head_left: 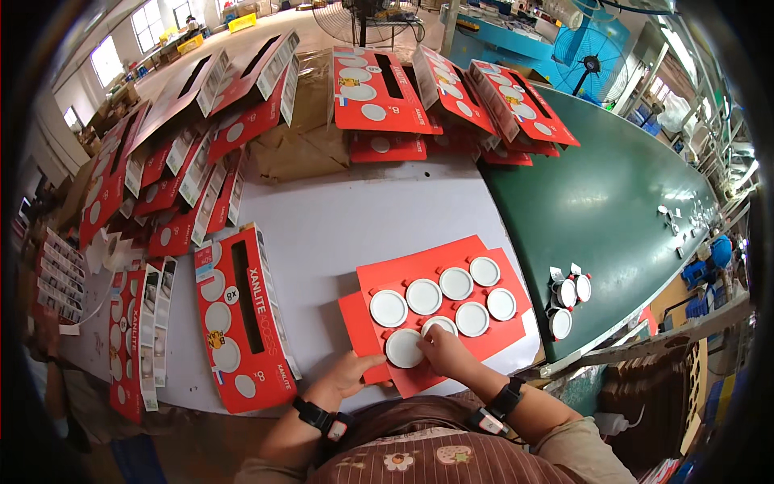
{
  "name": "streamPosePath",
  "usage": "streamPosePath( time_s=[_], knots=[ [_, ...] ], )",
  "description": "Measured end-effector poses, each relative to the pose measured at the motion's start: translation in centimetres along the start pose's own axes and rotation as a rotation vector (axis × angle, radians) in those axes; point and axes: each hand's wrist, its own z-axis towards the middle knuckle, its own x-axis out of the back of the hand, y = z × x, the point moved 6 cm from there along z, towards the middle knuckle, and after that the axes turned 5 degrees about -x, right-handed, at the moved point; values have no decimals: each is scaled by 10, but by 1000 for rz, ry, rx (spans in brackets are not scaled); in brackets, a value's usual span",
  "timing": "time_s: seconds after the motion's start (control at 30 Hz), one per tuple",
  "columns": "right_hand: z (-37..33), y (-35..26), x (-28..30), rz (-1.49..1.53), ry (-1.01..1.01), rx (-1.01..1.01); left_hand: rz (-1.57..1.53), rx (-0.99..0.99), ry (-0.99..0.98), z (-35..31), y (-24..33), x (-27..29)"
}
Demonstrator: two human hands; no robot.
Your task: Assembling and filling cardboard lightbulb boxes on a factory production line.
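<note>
A flat red cardboard blank (492, 339) lies at a slant in front of me, with several white round discs (389, 307) set in two rows on it. My left hand (355, 374) grips the blank's near left corner, the thumb on top and the other fingers partly hidden. Over the near row, my right hand (448, 353) has its fingers bent and pressed together at a white disc (440, 325). It partly covers that disc, and its fingertips also come close to the near-left disc (404, 348). Small red tabs stick up beside several discs.
A red printed box (242, 323) with a black slot stands left of the blank. More red boxes (379, 93) are stacked at the back and far left. On the green conveyor belt (597, 202) to the right lie several loose white discs (560, 324). Another person's arm (52, 379) shows at far left.
</note>
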Motion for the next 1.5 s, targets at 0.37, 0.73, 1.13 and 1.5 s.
streamPosePath(
  time_s=[0.37,0.73,1.13,1.5],
  knots=[
    [-2,-11,1,-257,79,257,33,2,-46,3,-3,0],
    [-22,6,30,-317,139,77,-58,67,-83,-7,-7,-23],
    [-35,154,92,153,540,-270,1684,-842,523,30,119,33],
    [46,143,94,583,690,-193,1339,-116,220,89,101,-18]
  ],
)
